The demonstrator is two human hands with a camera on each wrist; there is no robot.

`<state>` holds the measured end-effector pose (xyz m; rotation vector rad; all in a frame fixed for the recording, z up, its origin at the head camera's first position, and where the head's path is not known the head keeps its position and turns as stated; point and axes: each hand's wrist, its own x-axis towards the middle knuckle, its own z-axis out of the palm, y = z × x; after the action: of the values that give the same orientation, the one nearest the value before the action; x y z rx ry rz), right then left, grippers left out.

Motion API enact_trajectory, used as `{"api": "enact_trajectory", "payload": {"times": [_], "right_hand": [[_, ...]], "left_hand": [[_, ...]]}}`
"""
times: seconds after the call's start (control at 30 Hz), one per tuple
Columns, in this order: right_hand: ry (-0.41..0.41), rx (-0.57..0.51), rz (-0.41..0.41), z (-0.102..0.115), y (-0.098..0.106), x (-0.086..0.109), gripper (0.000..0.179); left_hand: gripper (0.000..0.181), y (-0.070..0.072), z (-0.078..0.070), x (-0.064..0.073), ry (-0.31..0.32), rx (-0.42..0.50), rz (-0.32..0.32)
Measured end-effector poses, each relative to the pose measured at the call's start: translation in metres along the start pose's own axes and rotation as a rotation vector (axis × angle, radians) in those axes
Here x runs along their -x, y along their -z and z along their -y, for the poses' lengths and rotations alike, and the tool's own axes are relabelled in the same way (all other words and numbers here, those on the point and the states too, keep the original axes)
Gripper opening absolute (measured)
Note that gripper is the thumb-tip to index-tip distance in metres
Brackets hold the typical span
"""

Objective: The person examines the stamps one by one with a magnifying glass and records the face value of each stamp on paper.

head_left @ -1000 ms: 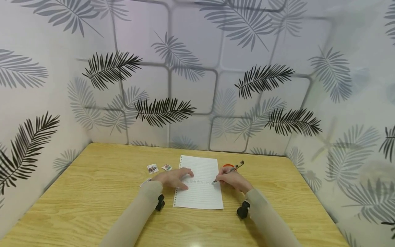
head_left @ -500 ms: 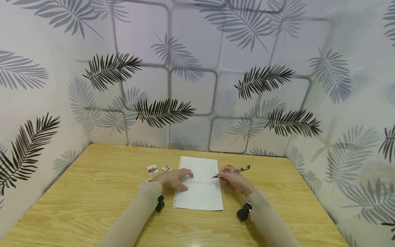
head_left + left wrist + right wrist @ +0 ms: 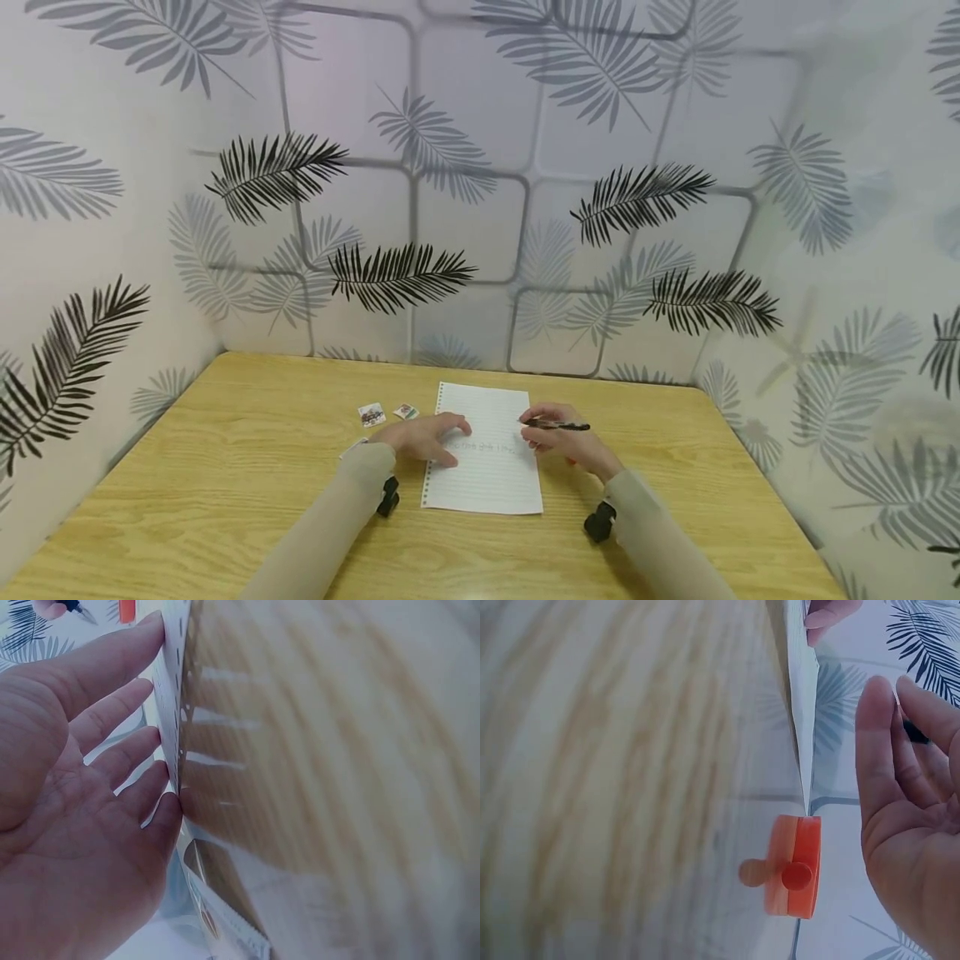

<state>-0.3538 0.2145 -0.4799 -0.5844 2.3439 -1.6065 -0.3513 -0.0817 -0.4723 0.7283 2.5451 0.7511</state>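
Observation:
A lined sheet of paper (image 3: 483, 483), punched with holes along its left edge, lies on the table with a line of faint handwriting across its middle. My left hand (image 3: 422, 437) rests on its left side, thumb and fingers spread. My right hand (image 3: 566, 437) pinches a dark pen (image 3: 558, 425) at the paper's right edge. The pen lies nearly level, its tip off the page in the left wrist view. An orange round object (image 3: 804, 866) with a small knob stands near the right hand; in the head view that hand mostly hides it.
Two small picture cards, one square (image 3: 371, 415) and one smaller (image 3: 406, 411), lie left of the paper. Another card (image 3: 352, 448) is partly hidden by the left hand. The wooden table (image 3: 225, 467) meets leaf-patterned walls at the back and sides.
My right hand has lifted the pen tip from the writing and tipped the pen nearly level, with the fingers shifted around it. The left hand has stayed in place on the paper.

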Motion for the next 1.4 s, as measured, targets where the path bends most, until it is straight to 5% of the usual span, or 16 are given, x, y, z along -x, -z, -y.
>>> {"api": "enact_trajectory", "payload": {"times": [0.17, 0.57, 1.4], "right_hand": [[0.043, -0.098, 0.02, 0.001, 0.001, 0.005, 0.045], [-0.009, -0.315, -0.039, -0.008, 0.01, 0.003, 0.048], [-0.056, -0.113, -0.03, -0.022, 0.069, 0.022, 0.059]], "left_hand": [[0.049, -0.001, -0.003, 0.0, -0.02, 0.004, 0.011], [0.049, -0.005, -0.001, 0.0, 0.002, 0.016, 0.002], [0.049, -0.001, 0.003, -0.002, -0.014, 0.011, 0.004]]}}
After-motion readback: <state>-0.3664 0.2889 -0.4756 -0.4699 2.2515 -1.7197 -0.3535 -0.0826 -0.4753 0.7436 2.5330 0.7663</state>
